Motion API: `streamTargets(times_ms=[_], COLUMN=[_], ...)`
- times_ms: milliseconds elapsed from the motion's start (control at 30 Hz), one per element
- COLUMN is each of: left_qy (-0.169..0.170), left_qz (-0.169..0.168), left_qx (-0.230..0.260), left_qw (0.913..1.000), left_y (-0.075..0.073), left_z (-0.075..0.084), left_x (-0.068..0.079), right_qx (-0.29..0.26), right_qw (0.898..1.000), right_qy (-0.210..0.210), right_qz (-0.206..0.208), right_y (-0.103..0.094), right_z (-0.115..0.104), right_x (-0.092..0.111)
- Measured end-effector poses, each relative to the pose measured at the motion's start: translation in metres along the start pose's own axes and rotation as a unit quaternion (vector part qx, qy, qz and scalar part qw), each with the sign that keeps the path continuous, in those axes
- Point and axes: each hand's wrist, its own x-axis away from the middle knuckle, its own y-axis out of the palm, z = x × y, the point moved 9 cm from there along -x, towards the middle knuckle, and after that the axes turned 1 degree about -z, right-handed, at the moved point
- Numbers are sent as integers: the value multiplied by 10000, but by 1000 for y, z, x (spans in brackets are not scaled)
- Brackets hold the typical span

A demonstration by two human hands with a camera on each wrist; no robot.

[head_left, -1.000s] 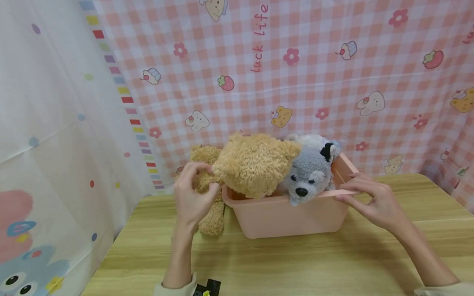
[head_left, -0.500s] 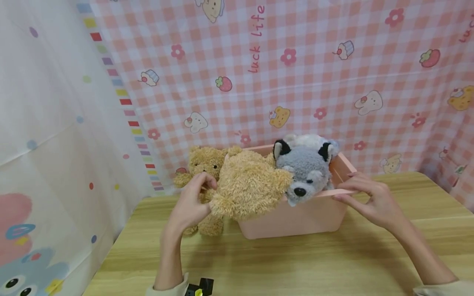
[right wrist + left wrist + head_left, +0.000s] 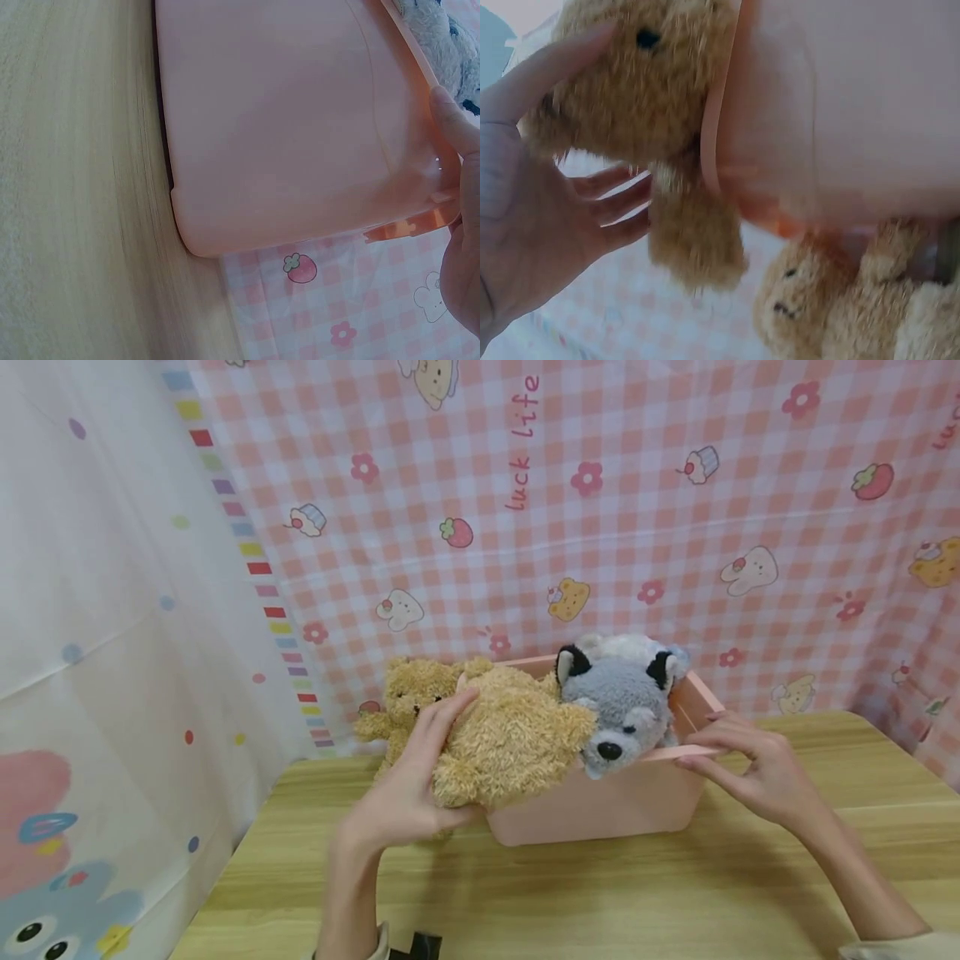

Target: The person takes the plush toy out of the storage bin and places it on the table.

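A tan teddy bear (image 3: pixel 517 735) leans out over the front rim of a pink plastic bin (image 3: pixel 600 810), the back of its head toward the head view. My left hand (image 3: pixel 405 789) spreads around its left side, fingers along the upper side and thumb below. In the left wrist view the thumb lies across the face of this bear (image 3: pixel 637 90), and fingers show behind it. My right hand (image 3: pixel 765 764) pinches the bin's front right rim between thumb and fingers. A grey plush husky (image 3: pixel 618 697) with black-edged ears sits in the bin to the bear's right.
A second tan bear (image 3: pixel 412 681) sits left of the bin, partly behind my left hand. Something white and fluffy (image 3: pixel 622 646) shows behind the husky. The wood-grain table (image 3: pixel 600 893) backs onto a pink checked cloth (image 3: pixel 525 568); a white curtain (image 3: pixel 135 652) hangs at left.
The bear's head has tipped forward and down over the rim, uncovering more of the husky and the second bear. My left hand has widened from a small pinch. The right hand stays put.
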Motion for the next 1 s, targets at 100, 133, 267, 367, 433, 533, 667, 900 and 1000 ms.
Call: streamTargets(times_ms=[100, 133, 267, 367, 433, 533, 667, 900, 1000], left_qy=[165, 234, 436, 560, 608, 665, 829, 1247, 1598], left_qz=[180, 263, 698, 995, 1161, 1371, 1659, 2566, 2980], left_qx=[-516, -708, -1350, -1550, -1586, -1557, -1533, -1250, -1078], left_qw=[9984, 9969, 9874, 9813, 9786, 9760, 9706, 9503, 9349], left_y=[6, 8, 10, 10, 10, 11, 10, -9, -21], left_z=[9, 11, 19, 22, 22, 21, 21, 29, 38], left_x=[-6, -7, -12, -13, -14, -15, -15, -5, 3], right_qx=[62, 80, 91, 80, 75, 69, 87, 78, 35], right_qw=[10000, 9999, 9999, 9999, 10000, 10000, 9999, 9999, 9999], right_qy=[37, 58, 66, 45, 31, 28, 118, 136, 116], right_qz=[-51, -71, -67, -63, -56, -26, -55, -49, -13], right_y=[1, 1, 1, 1, 1, 0, 0, 0, 0], right_z=[1, 1, 1, 1, 1, 1, 1, 0, 0], right_x=[1, 1, 1, 0, 0, 0, 1, 1, 1])
